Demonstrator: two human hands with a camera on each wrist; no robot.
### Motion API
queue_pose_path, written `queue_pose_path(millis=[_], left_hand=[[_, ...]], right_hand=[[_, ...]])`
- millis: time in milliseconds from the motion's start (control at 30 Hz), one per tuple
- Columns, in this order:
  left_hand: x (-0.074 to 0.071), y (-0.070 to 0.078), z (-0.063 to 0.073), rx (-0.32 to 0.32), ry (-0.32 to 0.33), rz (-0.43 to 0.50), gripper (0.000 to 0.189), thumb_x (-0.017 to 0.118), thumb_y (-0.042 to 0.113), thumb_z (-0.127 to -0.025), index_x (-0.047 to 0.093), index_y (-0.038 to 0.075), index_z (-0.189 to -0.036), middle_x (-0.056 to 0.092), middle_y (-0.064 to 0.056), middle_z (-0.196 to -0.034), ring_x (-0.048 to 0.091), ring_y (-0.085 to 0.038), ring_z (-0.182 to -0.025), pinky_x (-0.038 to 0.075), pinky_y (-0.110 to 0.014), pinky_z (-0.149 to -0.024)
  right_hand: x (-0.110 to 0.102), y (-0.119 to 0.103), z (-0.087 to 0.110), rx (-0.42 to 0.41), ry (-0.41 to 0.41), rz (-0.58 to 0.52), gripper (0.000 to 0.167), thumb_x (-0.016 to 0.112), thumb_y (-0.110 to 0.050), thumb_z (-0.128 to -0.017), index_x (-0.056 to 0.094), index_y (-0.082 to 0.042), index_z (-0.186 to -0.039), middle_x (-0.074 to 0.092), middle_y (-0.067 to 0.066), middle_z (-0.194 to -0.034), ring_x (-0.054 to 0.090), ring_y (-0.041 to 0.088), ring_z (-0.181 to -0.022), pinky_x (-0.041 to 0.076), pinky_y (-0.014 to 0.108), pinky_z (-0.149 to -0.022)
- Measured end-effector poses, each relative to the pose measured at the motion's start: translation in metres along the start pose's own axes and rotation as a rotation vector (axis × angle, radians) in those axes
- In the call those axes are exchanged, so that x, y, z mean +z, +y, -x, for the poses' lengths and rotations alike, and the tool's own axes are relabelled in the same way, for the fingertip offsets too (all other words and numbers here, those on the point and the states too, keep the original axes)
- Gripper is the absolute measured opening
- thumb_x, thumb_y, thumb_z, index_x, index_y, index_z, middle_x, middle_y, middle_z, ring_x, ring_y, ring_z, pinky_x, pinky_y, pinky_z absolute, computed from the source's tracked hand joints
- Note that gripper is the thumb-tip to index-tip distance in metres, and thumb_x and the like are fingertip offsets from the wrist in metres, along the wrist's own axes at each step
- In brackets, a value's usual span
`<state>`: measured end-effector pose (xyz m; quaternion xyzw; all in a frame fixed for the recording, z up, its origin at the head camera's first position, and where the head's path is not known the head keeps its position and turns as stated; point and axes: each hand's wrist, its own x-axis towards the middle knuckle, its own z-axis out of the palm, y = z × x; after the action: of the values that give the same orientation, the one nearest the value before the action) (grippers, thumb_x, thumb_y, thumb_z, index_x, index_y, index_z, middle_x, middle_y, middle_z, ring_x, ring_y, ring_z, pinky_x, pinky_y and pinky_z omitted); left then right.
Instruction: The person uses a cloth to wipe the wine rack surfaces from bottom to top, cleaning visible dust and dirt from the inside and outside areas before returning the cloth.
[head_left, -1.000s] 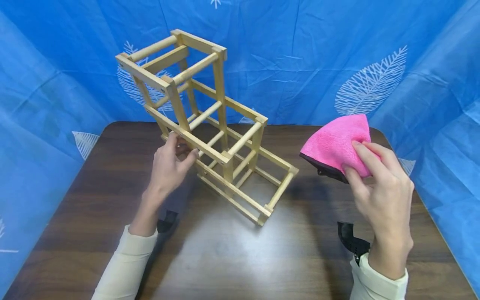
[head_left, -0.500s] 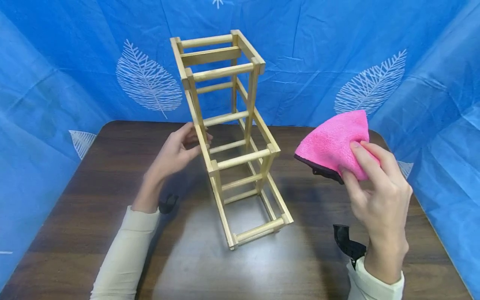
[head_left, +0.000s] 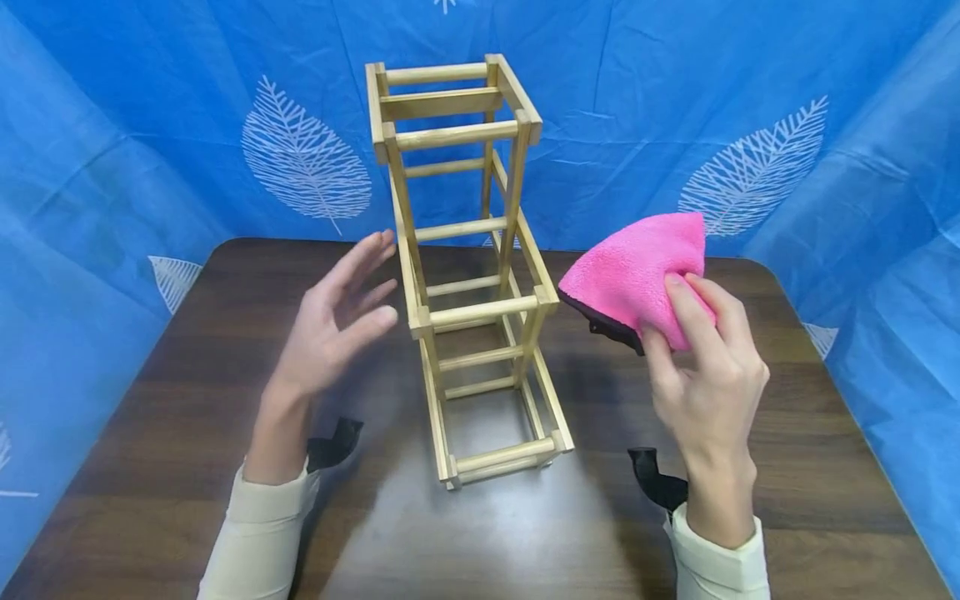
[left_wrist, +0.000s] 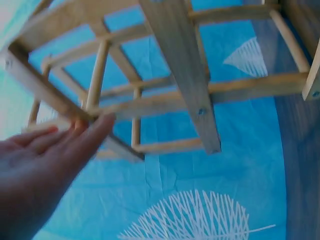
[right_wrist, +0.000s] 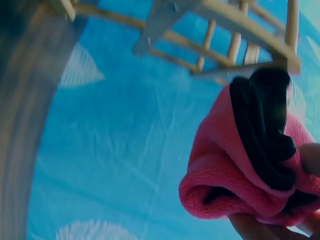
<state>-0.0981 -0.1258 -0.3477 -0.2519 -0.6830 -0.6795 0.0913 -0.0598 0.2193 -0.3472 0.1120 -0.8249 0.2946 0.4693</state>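
A stepped wooden rack (head_left: 480, 317) of pale slats and round dowels stands on the table, its tall end at the back and its low end toward me. Just left of it is my left hand (head_left: 322, 325), thumb and fingers spread, holding nothing. In the left wrist view those fingertips (left_wrist: 107, 120) overlap the rack's frame. My right hand (head_left: 708, 375) pinches a folded pink plush cloth (head_left: 637, 267) with a dark edge, held up right of the rack. The right wrist view shows the cloth's folds and its black border (right_wrist: 262, 125).
The dark wooden table (head_left: 810, 500) has blue curtains (head_left: 600, 108) with white leaf prints behind it and at both sides. Black curved pieces (head_left: 656, 479) project from both wrists, beside the cream sleeves.
The rack has turned from a slant to nearly facing me, its low end swinging toward the front. My left hand has let go of it. The right hand has moved left with the cloth.
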Motion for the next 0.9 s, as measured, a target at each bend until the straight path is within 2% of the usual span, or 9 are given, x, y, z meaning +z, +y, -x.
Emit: queue_pose_path(millis=[67,167,267,433,567,733,833,900], left_hand=[[0.007,0.002,0.000,-0.010,-0.015,-0.118,0.078,0.074,0.005,-0.086,0.034,0.003,-0.152,0.036,-0.009,-0.156,0.033,-0.020,-0.143,0.036,-0.040,-0.112],[0.012,0.002,0.000,-0.011,-0.006,-0.214,0.081,0.078,-0.001,-0.081,0.038,0.005,-0.151,0.036,-0.004,-0.156,0.032,-0.016,-0.143,0.037,-0.038,-0.112],[0.011,-0.001,0.001,0.025,-0.007,-0.163,0.077,0.077,-0.008,-0.079,0.042,-0.001,-0.147,0.037,-0.008,-0.156,0.033,-0.021,-0.143,0.036,-0.039,-0.112],[0.009,-0.010,-0.003,0.103,-0.071,-0.020,0.069,0.074,-0.006,-0.083,0.041,-0.010,-0.144,0.035,-0.017,-0.156,0.033,-0.029,-0.143,0.034,-0.041,-0.113],[0.012,-0.020,-0.006,0.150,-0.121,0.109,0.066,0.065,-0.006,-0.087,0.034,-0.016,-0.145,0.028,-0.022,-0.157,0.025,-0.032,-0.145,0.029,-0.043,-0.115],[0.012,-0.026,-0.008,0.131,-0.137,0.218,0.065,0.053,-0.007,-0.085,0.028,-0.018,-0.145,0.024,-0.024,-0.158,0.024,-0.034,-0.146,0.028,-0.040,-0.116],[0.010,-0.024,-0.008,0.121,-0.142,0.195,0.063,0.052,-0.007,-0.087,0.028,-0.018,-0.145,0.024,-0.025,-0.157,0.025,-0.033,-0.145,0.025,-0.040,-0.117],[0.008,-0.021,-0.007,0.114,-0.143,0.163,0.060,0.055,-0.005,-0.091,0.031,-0.016,-0.144,0.027,-0.023,-0.157,0.027,-0.032,-0.145,0.026,-0.039,-0.116]], right_hand=[[0.008,-0.003,0.002,0.004,-0.010,-0.032,0.035,0.074,-0.015,-0.083,0.072,-0.006,-0.117,0.066,0.019,-0.118,0.064,0.038,-0.105,0.054,0.046,-0.092],[0.016,-0.006,0.004,0.009,-0.038,-0.133,0.037,0.076,-0.009,-0.080,0.071,-0.003,-0.116,0.066,0.019,-0.117,0.063,0.038,-0.105,0.052,0.034,-0.096],[0.017,-0.007,0.004,0.028,-0.103,-0.277,0.041,0.077,-0.002,-0.076,0.070,0.001,-0.116,0.065,0.019,-0.118,0.061,0.035,-0.107,0.048,0.023,-0.097],[0.008,-0.007,0.006,0.109,-0.242,-0.495,0.052,0.074,0.015,-0.069,0.067,0.006,-0.120,0.061,0.015,-0.126,0.057,0.025,-0.113,0.051,0.021,-0.090],[-0.002,-0.006,0.006,0.121,-0.358,-0.582,0.058,0.074,0.016,-0.067,0.064,0.006,-0.124,0.058,0.013,-0.131,0.055,0.023,-0.115,0.051,0.020,-0.086],[-0.013,-0.002,0.005,0.076,-0.492,-0.633,0.064,0.076,0.014,-0.066,0.062,0.006,-0.128,0.055,0.014,-0.135,0.054,0.025,-0.117,0.049,0.021,-0.086],[-0.015,0.000,0.003,0.079,-0.482,-0.609,0.064,0.074,0.018,-0.066,0.062,0.006,-0.128,0.057,0.015,-0.133,0.055,0.025,-0.116,0.050,0.020,-0.088],[-0.012,0.001,0.001,0.090,-0.403,-0.561,0.059,0.072,0.018,-0.069,0.063,0.007,-0.126,0.060,0.016,-0.129,0.057,0.024,-0.112,0.052,0.019,-0.087]])
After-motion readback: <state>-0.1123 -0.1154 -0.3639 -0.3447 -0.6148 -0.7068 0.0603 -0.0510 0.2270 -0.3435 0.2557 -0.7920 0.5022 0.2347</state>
